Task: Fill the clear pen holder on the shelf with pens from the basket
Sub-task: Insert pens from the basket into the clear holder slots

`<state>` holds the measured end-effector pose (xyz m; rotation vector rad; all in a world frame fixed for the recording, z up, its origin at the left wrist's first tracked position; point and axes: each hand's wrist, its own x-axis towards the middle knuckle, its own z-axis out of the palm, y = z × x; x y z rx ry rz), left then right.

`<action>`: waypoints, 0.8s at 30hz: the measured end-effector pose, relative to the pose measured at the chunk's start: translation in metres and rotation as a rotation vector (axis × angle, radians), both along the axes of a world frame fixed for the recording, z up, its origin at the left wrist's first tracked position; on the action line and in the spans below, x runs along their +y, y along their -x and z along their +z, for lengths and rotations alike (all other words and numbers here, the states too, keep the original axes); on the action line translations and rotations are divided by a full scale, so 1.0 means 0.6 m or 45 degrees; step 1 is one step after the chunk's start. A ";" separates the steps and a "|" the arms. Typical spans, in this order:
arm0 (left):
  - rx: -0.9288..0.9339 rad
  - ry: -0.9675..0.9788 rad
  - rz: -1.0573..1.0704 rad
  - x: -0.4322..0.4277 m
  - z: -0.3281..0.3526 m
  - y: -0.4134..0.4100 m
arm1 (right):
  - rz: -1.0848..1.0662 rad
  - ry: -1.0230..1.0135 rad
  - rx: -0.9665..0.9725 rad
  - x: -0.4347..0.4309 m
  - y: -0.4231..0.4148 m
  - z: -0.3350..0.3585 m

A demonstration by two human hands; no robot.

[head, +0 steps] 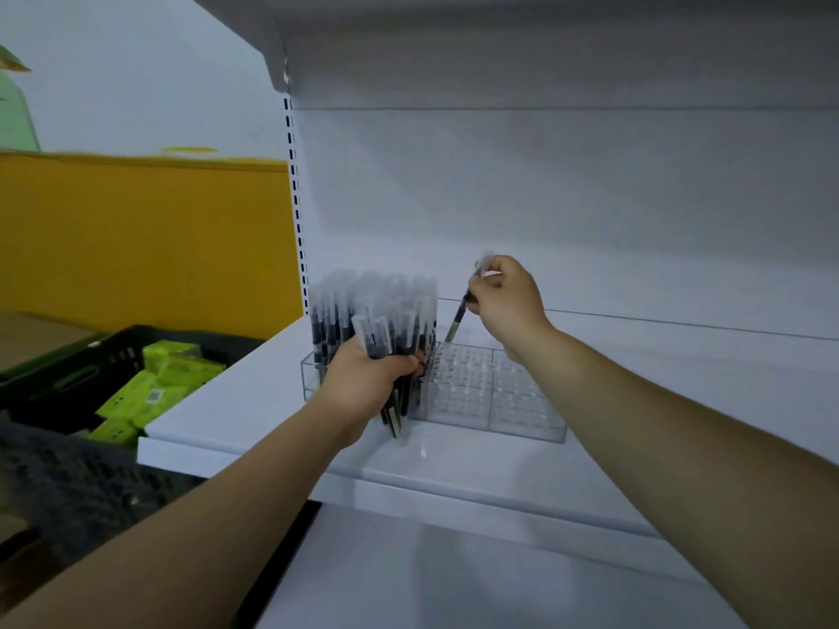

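A clear pen holder (pixel 495 397) with a grid of holes stands on the white shelf (pixel 254 401). Its left part is packed with upright pens (pixel 363 301) that have black barrels and frosted caps; its right part shows open holes. My left hand (pixel 370 379) is closed around a bundle of pens (pixel 390 379) in front of the holder's left half. My right hand (pixel 508 301) pinches a single pen (pixel 458 317) by its cap end, tip pointing down just above the holder's back row of open holes.
A black plastic basket (pixel 91 374) with green boxes (pixel 159 379) sits low on the left, below the shelf edge. A yellow panel (pixel 145 238) stands behind it. Another shelf hangs above, and a slotted upright (pixel 295 197) marks the shelf's left back corner.
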<state>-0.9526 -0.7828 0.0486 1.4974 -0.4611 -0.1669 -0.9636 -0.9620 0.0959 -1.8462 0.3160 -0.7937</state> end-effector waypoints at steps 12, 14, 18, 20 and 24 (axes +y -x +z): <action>0.028 0.062 0.012 0.001 -0.005 0.002 | 0.059 0.230 0.224 0.023 -0.018 -0.020; 0.029 0.056 0.004 0.001 -0.004 0.004 | 0.054 0.303 0.313 0.023 -0.021 -0.022; 0.030 0.052 0.008 0.003 -0.003 0.004 | 0.009 0.375 0.380 0.025 -0.018 -0.028; 0.037 0.049 0.016 0.003 -0.002 0.003 | -0.085 0.392 0.181 0.029 -0.005 -0.022; 0.026 0.071 -0.013 -0.002 0.005 0.005 | 0.034 0.330 -0.108 0.048 0.034 -0.002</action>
